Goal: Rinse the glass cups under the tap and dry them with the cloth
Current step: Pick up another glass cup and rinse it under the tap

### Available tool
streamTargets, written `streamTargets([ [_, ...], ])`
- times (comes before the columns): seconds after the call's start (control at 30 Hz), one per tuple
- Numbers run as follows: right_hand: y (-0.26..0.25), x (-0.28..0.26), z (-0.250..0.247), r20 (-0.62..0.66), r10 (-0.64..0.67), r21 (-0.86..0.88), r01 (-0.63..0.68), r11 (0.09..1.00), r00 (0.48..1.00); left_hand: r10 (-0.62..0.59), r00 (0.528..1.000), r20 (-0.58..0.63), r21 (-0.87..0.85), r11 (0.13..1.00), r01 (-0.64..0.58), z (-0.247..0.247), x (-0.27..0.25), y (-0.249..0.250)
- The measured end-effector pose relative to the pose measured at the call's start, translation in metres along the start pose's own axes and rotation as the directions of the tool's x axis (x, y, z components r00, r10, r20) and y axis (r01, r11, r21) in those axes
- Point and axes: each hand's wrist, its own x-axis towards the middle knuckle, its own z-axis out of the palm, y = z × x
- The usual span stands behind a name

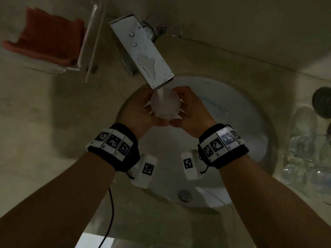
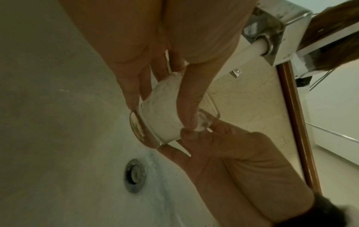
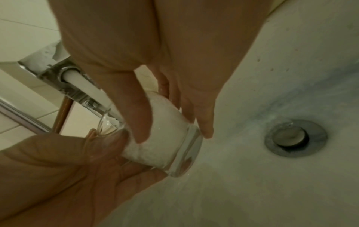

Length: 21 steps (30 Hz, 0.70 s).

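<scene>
glass cup (image 1: 165, 104): held over the basin, right under the tap spout, mouth tipped up toward the stream so water ran straight in; looked white and frothy inside, overflow spilling off the rim
tap (image 1: 143, 51): flat chrome spout reaching out from the back edge of the worktop over the basin; running, wet patch on its top face
left hand (image 1: 138, 109): fingers wrapped round the cup's left side, thumb across the wall in the left wrist view (image 2: 191, 98); grasping, not released
right hand (image 1: 192, 108): fingers curled on the cup's right side and under its thick base (image 3: 170, 127); also grasping
why two hands: judged – wet glass is slippery and the stream pushes on it; a grip from both sides kept it centred and would let it be turned
basin (image 1: 250, 122): round white bowl set in the worktop, drain plug (image 1: 185, 195) near its front; cup kept above it so runoff stayed in the bowl
other glass cups (image 1: 304, 154): cluster at the right edge of the worktop, blurred, count unclear
cloth (image 1: 48, 34): red, folded in a clear tray (image 1: 93, 40) at the back-left corner; within reach, untouched
stage: judged – rinsing this cup, drying not yet begun
</scene>
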Motion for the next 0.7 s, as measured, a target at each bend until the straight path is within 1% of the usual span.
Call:
streamTargets([
  [0.17, 0.001, -0.003, -0.002, 0.004, 0.014, 0.057, -0.014, 0.998, 1.000, 0.007, 1.000, 0.008, 0.017, 1.000, -0.007, 0.001, -0.001, 0.002],
  [0.27, 0.000, -0.001, -0.002, -0.017, 0.051, 0.050, -0.050, 0.997, 0.999, -0.005, 1.000, 0.022, 0.049, 0.999, 0.004, 0.002, -0.002, 0.001],
  [0.3, -0.001, -0.001, -0.002, -0.015, 0.079, 0.059, -0.078, 0.995, 0.997, -0.030, 0.999, 0.025, 0.068, 0.997, 0.028, 0.001, -0.002, 0.002],
  [0.33, 0.000, 0.000, -0.003, -0.013, 0.137, 0.082, -0.135, 0.987, 0.991, -0.070, 0.997, 0.034, 0.072, 0.995, 0.068, 0.002, -0.002, 0.001],
  [0.4, 0.000, 0.001, -0.004, 0.020, 0.299, 0.148, -0.299, 0.943, 0.954, -0.198, 0.979, 0.037, 0.016, 0.980, 0.198, 0.005, -0.004, 0.003],
  [0.43, 0.002, 0.001, -0.003, 0.040, 0.356, 0.141, -0.358, 0.923, 0.934, -0.270, 0.963, 0.022, -0.012, 0.963, 0.270, 0.008, -0.006, 0.004],
  [0.5, 0.009, 0.001, -0.001, 0.030, 0.381, 0.021, -0.382, 0.924, 0.924, -0.361, 0.932, -0.025, -0.004, 0.933, 0.361, 0.013, -0.006, 0.004],
  [0.57, 0.012, 0.001, 0.002, 0.010, 0.376, -0.091, -0.373, 0.923, 0.927, -0.392, 0.918, -0.065, 0.027, 0.919, 0.394, 0.016, -0.005, 0.000],
  [0.7, 0.004, -0.004, 0.006, -0.026, 0.378, -0.164, -0.377, 0.911, 0.925, -0.435, 0.896, -0.090, 0.013, 0.899, 0.438, 0.017, -0.006, -0.004],
])
